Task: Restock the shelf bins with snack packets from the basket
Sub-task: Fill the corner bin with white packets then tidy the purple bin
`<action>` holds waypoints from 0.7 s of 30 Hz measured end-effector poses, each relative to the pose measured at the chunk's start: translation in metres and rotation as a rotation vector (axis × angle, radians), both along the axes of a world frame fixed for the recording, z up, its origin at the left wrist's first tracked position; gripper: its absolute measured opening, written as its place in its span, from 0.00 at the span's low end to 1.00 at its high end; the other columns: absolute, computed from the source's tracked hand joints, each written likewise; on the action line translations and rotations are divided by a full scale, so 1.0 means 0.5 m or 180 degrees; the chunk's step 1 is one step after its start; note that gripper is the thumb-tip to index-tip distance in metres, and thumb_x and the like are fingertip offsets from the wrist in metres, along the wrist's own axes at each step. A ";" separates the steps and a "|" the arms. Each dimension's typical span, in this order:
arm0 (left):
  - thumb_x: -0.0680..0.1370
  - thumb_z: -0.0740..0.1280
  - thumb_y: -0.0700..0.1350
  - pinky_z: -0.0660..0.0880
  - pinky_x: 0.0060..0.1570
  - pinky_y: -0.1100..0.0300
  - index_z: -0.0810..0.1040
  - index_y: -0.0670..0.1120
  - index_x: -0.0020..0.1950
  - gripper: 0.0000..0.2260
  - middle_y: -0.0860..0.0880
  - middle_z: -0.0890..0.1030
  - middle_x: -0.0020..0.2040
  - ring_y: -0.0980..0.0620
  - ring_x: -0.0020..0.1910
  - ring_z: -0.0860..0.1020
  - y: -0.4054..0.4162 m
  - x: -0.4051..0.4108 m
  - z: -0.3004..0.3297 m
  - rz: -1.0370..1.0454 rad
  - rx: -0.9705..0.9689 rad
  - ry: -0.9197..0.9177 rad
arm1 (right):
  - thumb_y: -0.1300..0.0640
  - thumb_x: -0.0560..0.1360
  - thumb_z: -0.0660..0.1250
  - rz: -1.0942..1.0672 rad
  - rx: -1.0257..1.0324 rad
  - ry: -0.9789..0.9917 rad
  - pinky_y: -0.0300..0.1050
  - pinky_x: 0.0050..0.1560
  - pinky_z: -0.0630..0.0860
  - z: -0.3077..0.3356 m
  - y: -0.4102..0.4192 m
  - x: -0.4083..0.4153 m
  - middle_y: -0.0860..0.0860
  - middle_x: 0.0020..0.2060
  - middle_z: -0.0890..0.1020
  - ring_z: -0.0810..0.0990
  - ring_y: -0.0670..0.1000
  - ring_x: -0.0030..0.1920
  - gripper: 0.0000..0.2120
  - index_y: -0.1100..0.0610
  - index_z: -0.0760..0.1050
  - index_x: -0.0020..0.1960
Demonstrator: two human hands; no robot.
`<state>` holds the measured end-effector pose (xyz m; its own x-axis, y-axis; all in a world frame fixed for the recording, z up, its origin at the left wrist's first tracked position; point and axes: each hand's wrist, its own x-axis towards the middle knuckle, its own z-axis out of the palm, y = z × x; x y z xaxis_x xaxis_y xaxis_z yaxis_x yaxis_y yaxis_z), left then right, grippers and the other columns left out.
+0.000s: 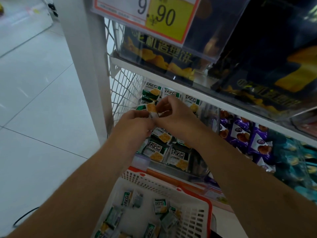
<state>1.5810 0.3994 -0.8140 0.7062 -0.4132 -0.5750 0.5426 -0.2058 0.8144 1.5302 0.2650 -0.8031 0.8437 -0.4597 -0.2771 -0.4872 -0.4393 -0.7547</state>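
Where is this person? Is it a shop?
Most likely a shop, yes. A big price tag hangs on the shelf, clear bins hold rows of snack packets, and a shopping basket with more packets sits below both hands.

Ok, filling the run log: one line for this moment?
restock | both hands: left hand and right hand hold green packet over bin | basket holds more

Pale tiled floor [37,100], white upright [89,66]
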 end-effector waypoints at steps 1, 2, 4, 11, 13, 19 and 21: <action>0.60 0.71 0.43 0.81 0.59 0.44 0.82 0.50 0.56 0.24 0.47 0.84 0.53 0.45 0.53 0.84 0.000 -0.001 0.001 -0.0003 0.0059 -0.0073 | 0.55 0.75 0.76 0.0112 -0.0135 -0.0034 0.53 0.51 0.84 0.000 -0.003 -0.002 0.46 0.55 0.79 0.82 0.48 0.50 0.16 0.48 0.74 0.59; 0.62 0.72 0.45 0.81 0.57 0.43 0.81 0.52 0.55 0.21 0.48 0.84 0.52 0.45 0.52 0.84 0.000 -0.002 0.003 -0.0036 0.0139 -0.0190 | 0.57 0.74 0.77 0.0253 -0.0214 -0.0051 0.55 0.49 0.84 0.002 -0.010 -0.004 0.46 0.57 0.79 0.83 0.49 0.49 0.21 0.47 0.73 0.63; 0.69 0.75 0.48 0.82 0.50 0.47 0.79 0.54 0.52 0.13 0.51 0.84 0.48 0.47 0.48 0.84 0.003 -0.004 0.002 -0.0088 0.0273 -0.0539 | 0.66 0.73 0.76 0.0693 -0.0185 -0.0083 0.54 0.45 0.85 0.009 -0.019 -0.010 0.49 0.64 0.76 0.84 0.52 0.49 0.36 0.44 0.68 0.74; 0.80 0.71 0.42 0.79 0.31 0.57 0.72 0.55 0.53 0.10 0.53 0.84 0.48 0.51 0.37 0.84 0.015 0.002 -0.014 -0.0374 0.0824 -0.1509 | 0.55 0.74 0.78 0.1595 -0.1552 -0.0265 0.40 0.47 0.74 0.000 -0.034 -0.007 0.42 0.56 0.78 0.74 0.35 0.45 0.21 0.43 0.77 0.64; 0.81 0.69 0.41 0.83 0.37 0.51 0.71 0.56 0.58 0.13 0.51 0.83 0.51 0.51 0.42 0.84 0.014 0.003 -0.017 -0.0403 0.0813 -0.1568 | 0.45 0.74 0.77 0.1450 -0.1889 -0.0124 0.49 0.46 0.77 -0.010 -0.037 -0.007 0.44 0.51 0.78 0.77 0.44 0.46 0.16 0.44 0.76 0.58; 0.80 0.64 0.40 0.75 0.37 0.56 0.70 0.52 0.69 0.18 0.48 0.80 0.58 0.47 0.50 0.81 0.009 -0.009 -0.027 -0.1013 0.1071 -0.1801 | 0.58 0.73 0.75 0.1131 -0.1882 0.0177 0.53 0.49 0.80 -0.050 -0.044 0.008 0.50 0.53 0.77 0.79 0.54 0.53 0.14 0.49 0.79 0.57; 0.79 0.63 0.38 0.70 0.36 0.58 0.72 0.50 0.66 0.17 0.47 0.79 0.56 0.47 0.52 0.79 0.008 -0.010 -0.021 -0.1125 0.1159 -0.1788 | 0.60 0.67 0.76 0.1393 -0.1829 0.0172 0.55 0.55 0.78 -0.057 -0.033 0.009 0.49 0.60 0.76 0.76 0.53 0.60 0.27 0.48 0.76 0.64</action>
<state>1.5760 0.4035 -0.8245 0.7940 -0.5222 -0.3112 -0.0819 -0.5992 0.7964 1.5347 0.2488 -0.8318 0.9758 -0.1684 -0.1398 -0.2059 -0.9228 -0.3258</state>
